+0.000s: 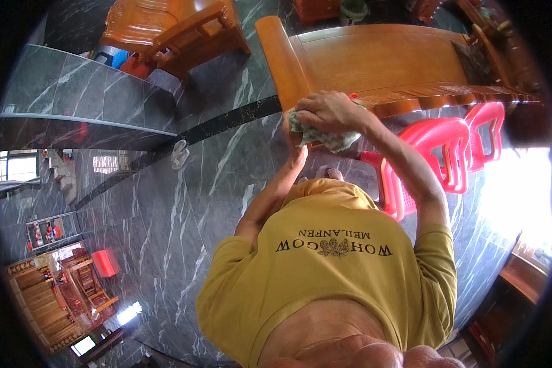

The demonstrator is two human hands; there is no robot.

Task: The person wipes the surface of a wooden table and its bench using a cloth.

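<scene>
My right hand (329,112) is closed over a crumpled pale green cloth (336,140), at the near end of a wooden bench's armrest (280,60). My left hand (294,135) is beside the cloth, on its left, by the end of the same armrest; its fingers are largely hidden behind the cloth and my right hand, so its grip does not show. The bench's flat wooden seat (382,57) stretches away to the right of the armrest. A small red thing (353,96) shows by my right wrist.
Pink plastic chairs (434,133) stand close on the right, beside the bench's carved edge. A second wooden seat (179,37) is at the upper left. White shoes (180,154) lie on the dark marble-patterned floor (165,221). A red stool (105,262) is at the lower left.
</scene>
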